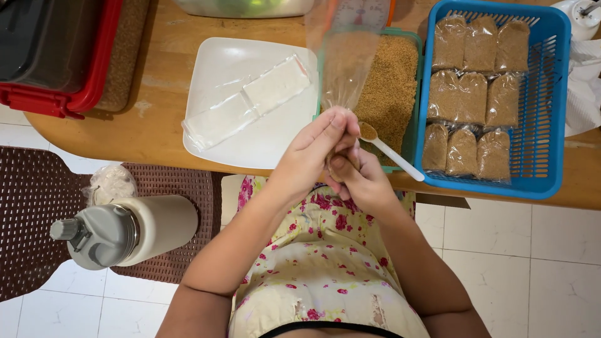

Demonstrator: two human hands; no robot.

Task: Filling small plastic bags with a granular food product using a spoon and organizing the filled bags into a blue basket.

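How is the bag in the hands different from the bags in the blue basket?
The clear bag in the hands is upright and looks nearly empty; the packed bags in the blue basket lie flat, full of brown grains. The left hand holds the clear bag; the packed bags lie untouched. Both are small and see-through.

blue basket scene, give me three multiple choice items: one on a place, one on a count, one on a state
1. Where does the blue basket stand?
A. on the table's right side
B. on the floor
C. on the brown chair

2. How many filled packets lie in the basket?
A. four
B. nine
C. fifteen

3. What state is the white spoon in?
A. empty
B. loaded with brown grains
C. broken in two

Answers:
1. A, it sits on the wooden table beside the green tray.
2. B, three rows of three.
3. B, the right hand holds it heaped, by the clear bag pinched in the left hand.
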